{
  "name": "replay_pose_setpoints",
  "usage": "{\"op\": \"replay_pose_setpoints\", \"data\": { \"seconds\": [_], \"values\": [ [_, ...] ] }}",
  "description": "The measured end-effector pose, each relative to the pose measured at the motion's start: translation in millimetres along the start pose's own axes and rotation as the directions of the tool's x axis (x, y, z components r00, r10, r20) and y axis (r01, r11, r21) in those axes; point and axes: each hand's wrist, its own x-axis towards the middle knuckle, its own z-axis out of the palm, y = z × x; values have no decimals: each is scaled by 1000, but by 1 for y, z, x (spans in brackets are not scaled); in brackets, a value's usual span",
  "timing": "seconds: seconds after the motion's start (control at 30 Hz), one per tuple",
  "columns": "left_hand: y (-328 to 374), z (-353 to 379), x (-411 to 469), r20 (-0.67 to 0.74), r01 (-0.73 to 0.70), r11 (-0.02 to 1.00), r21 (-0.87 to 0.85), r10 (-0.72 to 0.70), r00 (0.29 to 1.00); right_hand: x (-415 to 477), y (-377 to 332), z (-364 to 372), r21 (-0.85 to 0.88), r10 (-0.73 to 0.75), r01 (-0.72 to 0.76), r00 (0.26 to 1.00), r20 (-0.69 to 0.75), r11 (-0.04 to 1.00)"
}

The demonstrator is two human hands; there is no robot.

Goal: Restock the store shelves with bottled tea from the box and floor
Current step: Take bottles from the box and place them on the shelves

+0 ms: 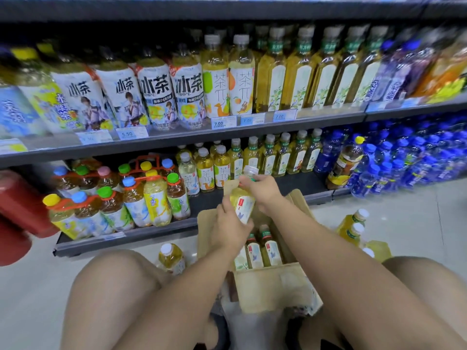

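Note:
A yellow-green tea bottle (243, 201) with a white label hangs tilted above the open cardboard box (275, 281). My left hand (231, 227) grips its lower body, and my right hand (260, 189) holds it around the neck under the grey cap. Inside the box stand more tea bottles (264, 250) of the same kind. Loose tea bottles lie on the floor: one (171, 258) left of the box, and a few (352, 224) to its right. The bottom shelf (202, 205) in front of me holds a row of matching tea bottles (275, 155).
Multipacks with coloured caps (116, 198) fill the bottom shelf's left side. Blue water bottles (404, 157) crowd the right. The middle shelf (202, 132) carries large tea bottles and price tags. A red object (17, 205) sits at the left edge. My knees frame the box.

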Motion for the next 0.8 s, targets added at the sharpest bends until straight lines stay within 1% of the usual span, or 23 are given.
{"op": "replay_pose_setpoints", "data": {
  "seconds": [0.07,0.1,0.13,0.2,0.23,0.3,0.33,0.4,0.43,0.47,0.57,0.63,0.73,0.8],
  "values": [
    [-13,-6,4,-39,33,999,12,-32,999,0,4,8,66,-14,8,996,92,998],
    [-21,-8,5,-43,56,998,1,-56,998,0,8,11,70,-12,5,995,96,998],
    [-28,-9,6,-43,86,996,-25,-87,995,0,14,13,34,5,-7,998,69,999],
    [-42,-9,10,-56,143,987,-75,-147,988,6,38,14,-144,49,-47,999,10,988],
    [-49,-8,12,-68,153,985,-85,-159,985,10,54,15,-260,68,-62,998,16,964],
    [-60,-6,18,-77,155,984,-86,-162,984,15,86,20,-469,147,-103,988,58,877],
    [-65,-4,20,-71,150,985,-84,-156,985,14,101,23,-564,191,-112,978,83,818],
    [-75,2,25,-47,137,988,-76,-140,989,11,124,32,-700,253,-99,960,120,707],
    [-80,5,28,-33,134,988,-75,-137,990,12,134,36,-720,271,-100,954,126,687],
    [-84,8,30,-16,134,988,-81,-136,991,12,144,40,-705,299,-125,946,128,698],
    [-93,18,35,40,129,986,-108,-125,991,15,166,53,-541,395,-267,909,134,797],
    [-99,25,37,62,119,987,-106,-113,992,21,173,55,-479,427,-315,893,144,819],
    [-107,30,43,47,137,985,-105,-132,990,35,175,49,-479,448,-329,880,156,814],
    [-109,32,47,46,176,976,-128,-171,984,38,175,47,-517,459,-327,876,149,791]
  ]
}}
